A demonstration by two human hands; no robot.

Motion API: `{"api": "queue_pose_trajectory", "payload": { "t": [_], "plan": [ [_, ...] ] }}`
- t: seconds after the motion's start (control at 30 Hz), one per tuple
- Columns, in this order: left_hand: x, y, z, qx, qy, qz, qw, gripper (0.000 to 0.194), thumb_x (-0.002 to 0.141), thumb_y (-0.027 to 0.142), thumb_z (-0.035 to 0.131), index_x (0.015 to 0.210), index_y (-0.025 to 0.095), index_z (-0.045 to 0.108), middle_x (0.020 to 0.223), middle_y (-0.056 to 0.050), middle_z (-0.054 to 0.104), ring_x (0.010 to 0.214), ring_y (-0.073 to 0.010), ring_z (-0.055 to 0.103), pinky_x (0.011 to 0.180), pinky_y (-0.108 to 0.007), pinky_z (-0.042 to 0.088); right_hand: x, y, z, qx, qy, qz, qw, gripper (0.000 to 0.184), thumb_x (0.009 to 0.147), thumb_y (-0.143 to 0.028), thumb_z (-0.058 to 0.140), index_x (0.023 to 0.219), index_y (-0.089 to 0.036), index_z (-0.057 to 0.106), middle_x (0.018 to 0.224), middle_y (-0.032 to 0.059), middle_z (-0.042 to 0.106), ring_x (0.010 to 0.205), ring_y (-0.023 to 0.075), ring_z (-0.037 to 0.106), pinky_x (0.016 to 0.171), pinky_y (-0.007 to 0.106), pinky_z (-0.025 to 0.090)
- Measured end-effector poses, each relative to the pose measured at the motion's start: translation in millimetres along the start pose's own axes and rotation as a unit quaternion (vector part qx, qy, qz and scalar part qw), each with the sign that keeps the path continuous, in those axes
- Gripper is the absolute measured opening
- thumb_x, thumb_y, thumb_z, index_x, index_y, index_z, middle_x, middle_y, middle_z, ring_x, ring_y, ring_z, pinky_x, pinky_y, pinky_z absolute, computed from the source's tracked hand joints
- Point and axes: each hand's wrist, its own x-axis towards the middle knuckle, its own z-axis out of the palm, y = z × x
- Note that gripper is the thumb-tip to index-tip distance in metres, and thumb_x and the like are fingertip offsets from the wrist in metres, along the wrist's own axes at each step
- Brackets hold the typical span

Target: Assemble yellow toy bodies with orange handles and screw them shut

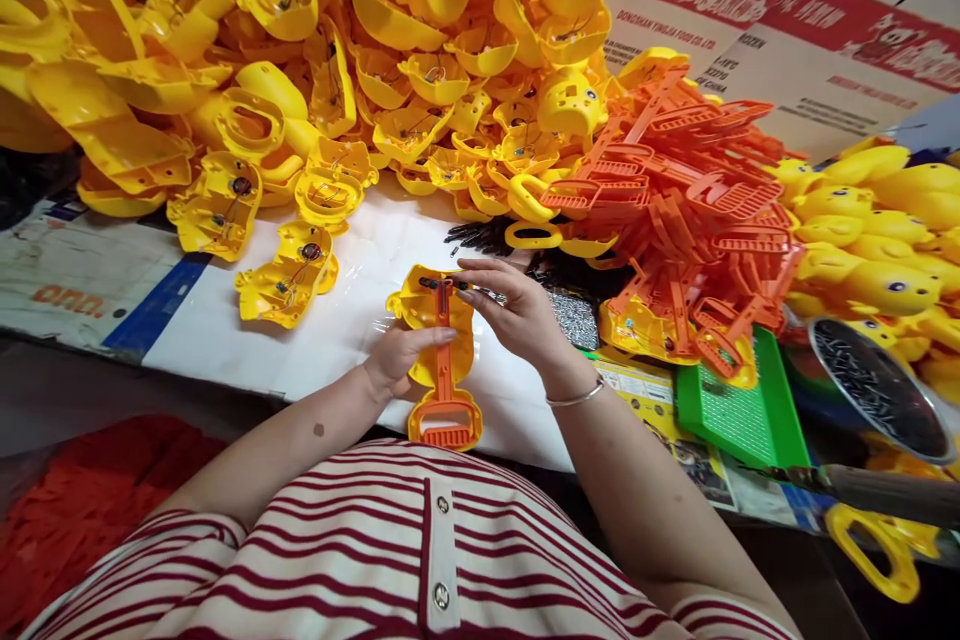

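A yellow plastic shell half (421, 312) lies open side up in front of me, with a long orange plastic piece (444, 360) set along it. The orange piece's slotted end rests in the shell's loop nearest my body. My left hand (401, 358) grips the shell from the left, thumb laid across the orange piece. At the far end, a small black rod (429, 283) lies crosswise by the orange piece's tip. My right hand (514, 305) pinches at this rod with thumb and fingers, its fingertips partly covering it.
Yellow shells with wires (420, 70) are heaped at the back. Orange pieces (675, 200) pile up on the right, near a green tray (739, 400) and a bowl of dark screws (877, 385). Black rods (484, 238) and silvery screws (574, 318) lie beyond my right hand. A screwdriver-like tool (885, 490) juts in at right.
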Motion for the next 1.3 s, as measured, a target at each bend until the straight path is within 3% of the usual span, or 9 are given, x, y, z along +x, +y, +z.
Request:
{"api": "queue_pose_trajectory", "payload": {
  "t": [0.17,0.3,0.43,0.53,0.67,0.77,0.87,1.1,1.3],
  "plan": [
    [-1.2,-2.8,-3.4,-0.011,-0.014,-0.008,1.000,0.043,0.062,0.012,0.078,0.104,0.015,0.069,0.082,-0.003,0.074,0.068,-0.0188,0.070,0.070,-0.032,0.056,-9.7,12.7,19.9,-0.015,0.070,-0.015,0.997,0.022,0.090,-0.039,0.062,0.104,-0.028,0.076,0.117,0.0084,0.071,0.109,0.0204,0.067,0.098,0.040,0.053],
    [1.4,-3.8,-11.8,-0.018,-0.005,-0.015,1.000,0.041,0.066,0.011,0.075,0.107,0.014,0.068,0.082,-0.004,0.075,0.066,-0.0186,0.070,0.066,-0.031,0.057,-11.8,14.8,22.9,-0.009,0.063,-0.018,0.998,0.029,0.090,-0.042,0.061,0.114,-0.028,0.071,0.123,0.0097,0.068,0.111,0.0206,0.066,0.097,0.041,0.054],
    [5.3,8.0,-26.7,-0.043,0.038,0.005,0.998,0.038,0.072,0.014,0.072,0.110,0.014,0.067,0.088,-0.007,0.075,0.073,-0.0201,0.072,0.072,-0.034,0.060,-7.7,19.6,8.3,-0.027,0.049,-0.005,0.998,0.046,0.089,-0.047,0.061,0.129,-0.025,0.061,0.125,0.0122,0.067,0.101,0.0197,0.069,0.087,0.036,0.058],
    [4.0,23.0,-33.1,-0.055,0.082,0.043,0.994,0.043,0.073,0.012,0.071,0.115,0.016,0.065,0.092,-0.006,0.076,0.078,-0.0199,0.073,0.076,-0.034,0.061,1.3,27.4,-13.5,-0.129,0.037,0.004,0.991,0.029,0.090,-0.040,0.059,0.108,-0.020,0.071,0.105,0.0112,0.073,0.089,0.0196,0.070,0.080,0.035,0.058],
    [-3.4,36.0,-26.7,-0.067,0.087,0.029,0.994,0.043,0.076,0.018,0.067,0.118,0.016,0.064,0.098,-0.011,0.076,0.084,-0.0256,0.074,0.076,-0.041,0.062,21.3,34.3,-48.2,-0.328,0.097,-0.003,0.940,0.021,0.089,-0.020,0.054,0.097,-0.019,0.073,0.099,0.0113,0.073,0.089,0.0218,0.067,0.083,0.039,0.055],
    [-8.6,38.6,-19.4,-0.066,0.077,0.001,0.995,0.053,0.069,0.014,0.066,0.121,0.017,0.064,0.098,-0.012,0.076,0.085,-0.0295,0.074,0.079,-0.049,0.061,37.1,34.1,-69.9,-0.451,0.137,-0.002,0.882,0.037,0.083,-0.005,0.048,0.110,-0.017,0.071,0.114,0.0155,0.070,0.100,0.0263,0.064,0.091,0.046,0.050],
    [-11.6,40.0,-19.1,-0.054,0.056,-0.001,0.997,0.061,0.064,0.010,0.066,0.124,0.021,0.062,0.101,-0.010,0.076,0.093,-0.0304,0.072,0.087,-0.052,0.059,46.3,34.4,-84.1,-0.500,0.141,0.010,0.854,0.048,0.078,-0.001,0.046,0.119,-0.016,0.066,0.124,0.0170,0.065,0.111,0.0306,0.059,0.094,0.050,0.047],
    [-14.9,43.5,-32.9,-0.031,0.027,0.073,0.996,0.061,0.061,0.024,0.082,0.119,0.032,0.065,0.110,-0.002,0.074,0.104,-0.0272,0.068,0.098,-0.046,0.054,40.7,48.4,-88.7,-0.451,0.225,-0.011,0.864,0.038,0.091,-0.016,0.039,0.119,-0.020,0.064,0.111,0.0137,0.066,0.106,0.0284,0.060,0.091,0.047,0.048],
    [-18.8,48.1,-18.9,-0.013,-0.005,0.085,0.996,0.057,0.058,0.046,0.085,0.110,0.028,0.069,0.105,-0.006,0.074,0.110,-0.0308,0.066,0.095,-0.042,0.055,47.1,41.3,-50.1,-0.431,0.075,-0.050,0.898,0.039,0.092,-0.017,0.038,0.121,-0.019,0.064,0.106,0.0140,0.068,0.098,0.0275,0.061,0.088,0.044,0.046]
  ]
}}
